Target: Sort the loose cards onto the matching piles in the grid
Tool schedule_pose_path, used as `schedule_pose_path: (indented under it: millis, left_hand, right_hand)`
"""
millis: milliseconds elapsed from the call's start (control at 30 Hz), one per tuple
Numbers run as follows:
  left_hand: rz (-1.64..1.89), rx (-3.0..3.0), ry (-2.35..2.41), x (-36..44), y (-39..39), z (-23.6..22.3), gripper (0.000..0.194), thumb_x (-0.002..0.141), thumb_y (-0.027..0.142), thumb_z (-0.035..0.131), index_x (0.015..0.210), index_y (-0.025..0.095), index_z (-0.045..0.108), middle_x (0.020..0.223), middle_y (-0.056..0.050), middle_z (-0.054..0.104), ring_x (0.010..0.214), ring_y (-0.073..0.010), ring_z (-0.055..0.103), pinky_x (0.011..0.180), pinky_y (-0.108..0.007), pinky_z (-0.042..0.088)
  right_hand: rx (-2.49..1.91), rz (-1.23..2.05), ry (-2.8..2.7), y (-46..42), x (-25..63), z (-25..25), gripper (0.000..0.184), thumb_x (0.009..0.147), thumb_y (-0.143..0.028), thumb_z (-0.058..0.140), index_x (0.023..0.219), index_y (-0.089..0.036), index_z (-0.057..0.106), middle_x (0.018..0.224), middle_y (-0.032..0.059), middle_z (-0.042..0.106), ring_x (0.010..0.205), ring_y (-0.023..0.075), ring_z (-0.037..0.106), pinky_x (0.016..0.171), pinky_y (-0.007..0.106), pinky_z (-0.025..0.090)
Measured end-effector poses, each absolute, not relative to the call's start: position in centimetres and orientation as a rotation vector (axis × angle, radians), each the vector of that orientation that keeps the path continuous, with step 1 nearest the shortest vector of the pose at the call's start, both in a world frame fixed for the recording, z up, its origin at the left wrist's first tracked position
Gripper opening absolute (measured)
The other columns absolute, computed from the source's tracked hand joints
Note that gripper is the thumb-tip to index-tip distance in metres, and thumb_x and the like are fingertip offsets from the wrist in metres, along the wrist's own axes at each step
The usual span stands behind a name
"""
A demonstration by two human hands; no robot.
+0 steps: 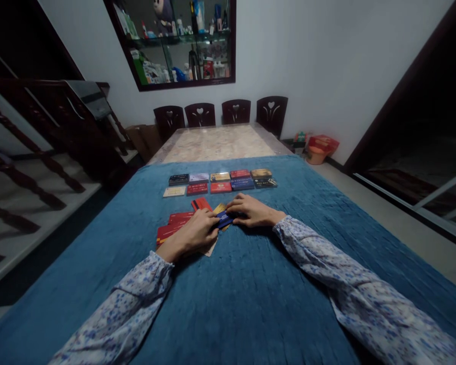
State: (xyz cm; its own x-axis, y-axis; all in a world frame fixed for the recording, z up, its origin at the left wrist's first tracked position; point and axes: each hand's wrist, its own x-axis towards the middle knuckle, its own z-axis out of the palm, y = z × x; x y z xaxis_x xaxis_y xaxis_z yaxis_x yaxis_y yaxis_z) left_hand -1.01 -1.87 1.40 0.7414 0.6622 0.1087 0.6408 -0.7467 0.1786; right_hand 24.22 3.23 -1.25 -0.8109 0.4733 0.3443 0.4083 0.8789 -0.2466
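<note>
Between my two hands lies a dark blue card (224, 219), just above the blue cloth. My left hand (198, 229) grips its left end with bent fingers. From the other side my right hand (250, 210) pinches its right end between thumb and fingers. A gold card (219, 208) shows partly behind the blue one. Under and beside my left hand are several red cards (166, 233), fanned out, and a red card with a dark stripe (201, 204). A pale card (212, 248) sticks out below that hand, mostly hidden.
Two rows of card stacks stand farther back, among them a red stack (221, 187) and a black stack (265, 182). The blue cloth (251, 294) covers the near part of the table (216, 139). Dark chairs (236, 111) line the far end; a stair railing (26, 203) is left.
</note>
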Motion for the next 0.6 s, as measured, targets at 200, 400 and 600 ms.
schedule_pose_path:
  millis: [200, 400, 600]
  left_hand:
    - [0.406, 2.747, 0.973, -1.7, -1.7, 1.3, 0.026, 0.093, 0.015, 0.053, 0.105, 0.019, 0.076, 0.094, -0.008, 0.073, 0.089, -0.0199, 0.063, 0.087, -0.033, 0.050]
    - [0.507, 2.726, 0.991, -2.1, -1.1, 1.3, 0.027, 0.095, 0.014, 0.049, 0.098, 0.016, 0.076, 0.091, -0.008, 0.072, 0.082, -0.0168, 0.065, 0.079, -0.028, 0.050]
    - [0.688, 2.663, 1.024, -2.4, -0.3, 1.4, 0.025, 0.093, 0.010, 0.051, 0.097, 0.015, 0.075, 0.086, -0.005, 0.072, 0.077, -0.0142, 0.065, 0.074, -0.025, 0.049]
  right_hand:
    - [-0.555, 0.202, -2.597, 3.2, 24.2, -0.9, 0.023, 0.093, -0.028, 0.067, 0.112, -0.018, 0.077, 0.106, 0.0105, 0.077, 0.100, 0.0248, 0.057, 0.091, 0.042, 0.049]
    - [-0.565, 0.121, -2.550, 3.1, 24.3, -0.8, 0.022, 0.098, -0.025, 0.059, 0.108, -0.017, 0.077, 0.095, 0.0098, 0.076, 0.092, 0.0219, 0.059, 0.082, 0.036, 0.051]
    - [-0.639, 0.057, -2.433, 3.3, 24.0, -1.0, 0.024, 0.099, -0.022, 0.056, 0.108, -0.017, 0.077, 0.090, 0.0104, 0.072, 0.086, 0.0193, 0.062, 0.074, 0.030, 0.052]
